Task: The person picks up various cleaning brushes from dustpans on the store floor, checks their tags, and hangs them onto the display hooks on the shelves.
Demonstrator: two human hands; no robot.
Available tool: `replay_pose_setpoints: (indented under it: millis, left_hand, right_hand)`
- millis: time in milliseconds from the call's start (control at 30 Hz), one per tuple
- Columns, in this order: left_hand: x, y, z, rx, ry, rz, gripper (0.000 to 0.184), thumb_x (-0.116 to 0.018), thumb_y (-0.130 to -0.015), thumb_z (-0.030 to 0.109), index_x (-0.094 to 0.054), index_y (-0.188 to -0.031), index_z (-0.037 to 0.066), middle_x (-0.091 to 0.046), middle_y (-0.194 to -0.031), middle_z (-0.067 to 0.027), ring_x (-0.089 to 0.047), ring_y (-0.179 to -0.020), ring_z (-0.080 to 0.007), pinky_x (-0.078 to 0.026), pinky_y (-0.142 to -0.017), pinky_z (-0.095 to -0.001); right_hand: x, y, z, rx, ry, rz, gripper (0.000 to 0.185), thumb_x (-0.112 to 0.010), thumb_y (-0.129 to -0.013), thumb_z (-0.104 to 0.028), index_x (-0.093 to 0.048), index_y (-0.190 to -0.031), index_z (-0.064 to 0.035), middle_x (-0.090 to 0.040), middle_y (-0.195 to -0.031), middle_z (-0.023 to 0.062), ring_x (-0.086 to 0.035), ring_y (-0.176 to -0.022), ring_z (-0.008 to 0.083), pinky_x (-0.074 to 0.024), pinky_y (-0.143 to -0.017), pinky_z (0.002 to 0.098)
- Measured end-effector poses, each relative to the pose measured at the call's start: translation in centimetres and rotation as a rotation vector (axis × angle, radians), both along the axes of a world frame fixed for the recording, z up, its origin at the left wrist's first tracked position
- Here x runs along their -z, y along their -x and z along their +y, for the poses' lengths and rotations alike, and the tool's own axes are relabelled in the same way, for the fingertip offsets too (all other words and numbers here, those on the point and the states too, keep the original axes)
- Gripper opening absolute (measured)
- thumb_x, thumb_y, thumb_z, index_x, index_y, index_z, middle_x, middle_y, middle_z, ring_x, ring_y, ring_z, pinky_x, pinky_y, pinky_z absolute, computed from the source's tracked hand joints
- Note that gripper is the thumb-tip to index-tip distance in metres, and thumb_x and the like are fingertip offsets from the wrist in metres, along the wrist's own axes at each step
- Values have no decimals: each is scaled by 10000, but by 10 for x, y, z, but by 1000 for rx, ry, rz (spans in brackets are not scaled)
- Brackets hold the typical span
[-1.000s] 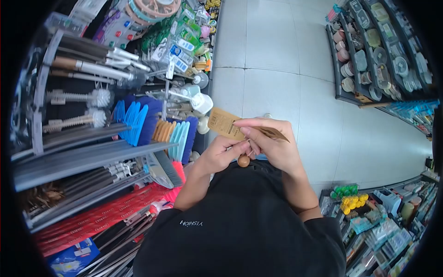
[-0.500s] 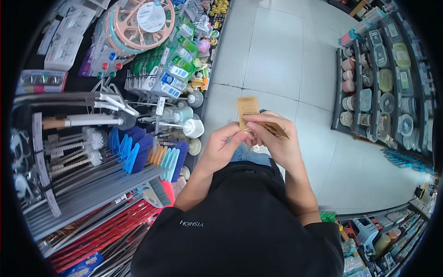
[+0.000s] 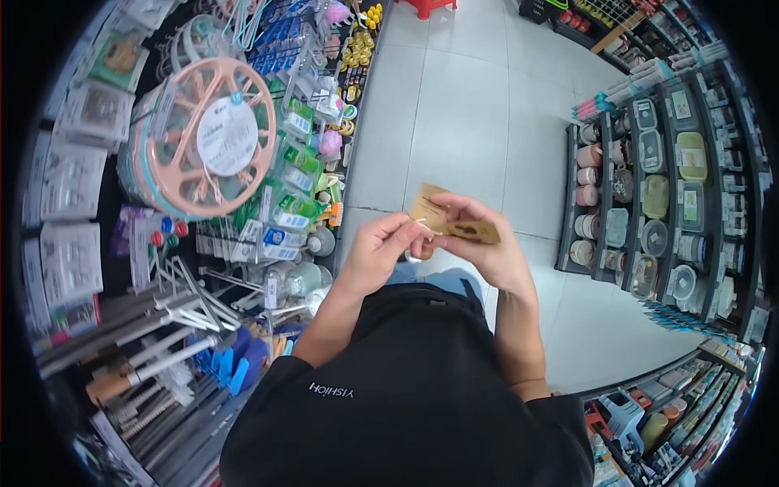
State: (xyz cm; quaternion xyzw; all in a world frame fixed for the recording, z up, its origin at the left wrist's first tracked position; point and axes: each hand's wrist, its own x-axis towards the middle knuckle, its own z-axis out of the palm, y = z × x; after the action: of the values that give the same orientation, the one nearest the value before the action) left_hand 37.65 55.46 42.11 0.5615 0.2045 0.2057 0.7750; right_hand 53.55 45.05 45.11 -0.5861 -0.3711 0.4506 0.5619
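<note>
A folded brown cardboard card (image 3: 425, 203) is held in front of my body, one part upright and the other, with a dark print, jutting toward the right. My right hand (image 3: 493, 258) grips this card between thumb and fingers. Close against it, my left hand (image 3: 375, 258) is closed in a pinch at the card's lower edge. Small pale bits (image 3: 419, 223) show around the left fingertips; whether they are cord or part of a small item, I cannot tell. The fingers hide most of what lies between the hands.
On the left, shelving carries a pink round drying hanger (image 3: 235, 138), green-labelled packs (image 3: 294, 183), brushes and poles (image 3: 174, 377). To the right stands a rack of food containers (image 3: 656, 199). Tiled floor (image 3: 458, 105) runs between, with a red stool (image 3: 426, 6) at the far end.
The view has shifted, bringing more of the left shelf and a red stool into sight. The card has tilted and spread between my hands, and pale bits now show at my left fingertips.
</note>
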Motion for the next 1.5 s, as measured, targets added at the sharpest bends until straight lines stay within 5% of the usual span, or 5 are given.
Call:
replay_pose_setpoints:
  millis: [433,833,933,1333,1500]
  left_hand:
    - [-10,-133,166,-82,-40,-40,264,-502,-971,185,-633,-930,-41,-548,-694,-9,-502,-666,-84,-439,-646,-232]
    - [1,-322,306,-143,-106,143,254,-476,-977,154,-605,-856,-29,-607,-769,-51,-555,-715,-96,-458,-681,-241]
    - [0,-359,331,-215,-82,141,213,-502,-963,128,-612,-878,-34,-623,-794,-55,-586,-760,-107,-474,-715,-242]
    - [49,-465,484,-343,-77,106,158,-543,-934,84,-600,-851,-38,-638,-796,-72,-599,-732,-113,-482,-686,-246]
    - [57,-513,571,-343,41,70,136,-571,-911,53,-605,-815,-38,-630,-773,-68,-598,-675,-116,-488,-631,-248]
  right_hand:
    - [20,-112,169,138,-108,436,267,-653,-835,-29,-566,-1083,23,-660,-880,75,-630,-819,133,-509,-763,261]
    - [42,-344,336,-355,66,330,210,-684,-841,-146,-629,-946,27,-671,-873,71,-624,-810,117,-494,-723,247]
    - [39,-385,373,-390,41,538,213,-688,-837,-151,-627,-943,23,-672,-880,76,-631,-818,126,-502,-735,256]
    - [79,-502,529,-454,120,489,227,-602,-808,-3,-608,-1026,60,-676,-935,131,-648,-859,183,-508,-784,299]
    - [104,-542,609,-375,193,775,297,-556,-779,53,-568,-1069,116,-657,-983,195,-648,-904,256,-516,-803,332]
